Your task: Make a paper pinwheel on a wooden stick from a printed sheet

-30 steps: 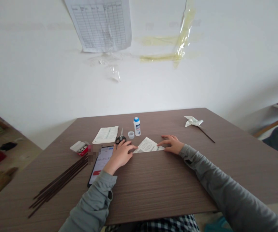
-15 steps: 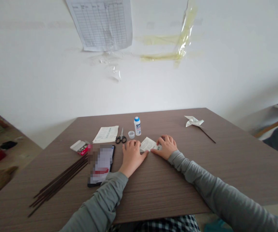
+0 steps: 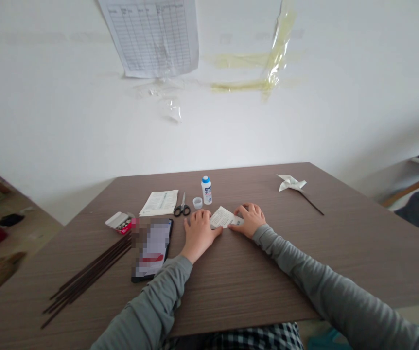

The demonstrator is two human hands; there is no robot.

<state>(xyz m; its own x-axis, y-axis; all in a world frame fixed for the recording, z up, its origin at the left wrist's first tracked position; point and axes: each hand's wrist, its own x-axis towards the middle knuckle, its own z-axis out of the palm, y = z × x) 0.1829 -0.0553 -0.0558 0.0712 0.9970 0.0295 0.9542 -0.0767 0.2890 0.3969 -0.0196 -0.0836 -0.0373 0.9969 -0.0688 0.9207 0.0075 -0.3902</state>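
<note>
A piece of printed paper (image 3: 222, 217), folded to a triangle, lies on the table between my hands. My left hand (image 3: 200, 232) rests at its left corner, thumb and fingers closed around the edge. At the right corner, my right hand (image 3: 251, 221) pinches the paper between thumb and curled fingers. Just beyond it stand a white glue bottle (image 3: 207, 190) with a blue cap and a small clear cup (image 3: 198, 203). Scissors with black handles (image 3: 182, 209) lie left of the cup.
Left of my hands are a phone (image 3: 156, 248), thin dark sticks (image 3: 89, 272), an opened small box (image 3: 122, 222) and a stack of printed paper (image 3: 159, 202). A paper pinwheel (image 3: 291, 183) on a stick lies at the far right. A wall rises behind the table (image 3: 340, 243).
The right thumb has shifted slightly along the paper's lower edge. Both hands stay on the paper, and the objects on the table keep their places.
</note>
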